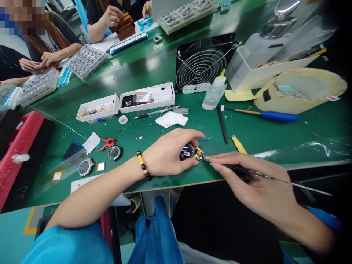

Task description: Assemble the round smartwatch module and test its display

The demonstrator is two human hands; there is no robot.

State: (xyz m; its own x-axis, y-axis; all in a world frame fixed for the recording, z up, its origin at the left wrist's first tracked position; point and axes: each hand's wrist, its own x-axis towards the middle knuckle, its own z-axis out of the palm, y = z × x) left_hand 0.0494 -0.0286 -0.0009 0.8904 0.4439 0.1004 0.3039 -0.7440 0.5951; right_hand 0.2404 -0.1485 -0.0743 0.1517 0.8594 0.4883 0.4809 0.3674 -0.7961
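My left hand [174,152] is closed round an opened watch [188,151] near the table's front edge. The watch has a dark round face, and gold and silver inner parts show at its right side. My right hand [247,179] pinches thin metal tweezers [258,173], whose tip reaches the watch's right edge. Their far end points out to the right over my wrist. Just above the watch lies a small blue-tipped piece [206,139]. Left of my forearm rest a black watch [114,153], a silver watch case [86,167] and a small battery [100,167].
Behind my hands are a white tissue [172,119], a pen [156,112], two white trays [147,97], a squeeze bottle [214,93] and a fan [203,66]. A blue-handled screwdriver [277,116] and tape roll [299,91] lie right. Other people work across the table.
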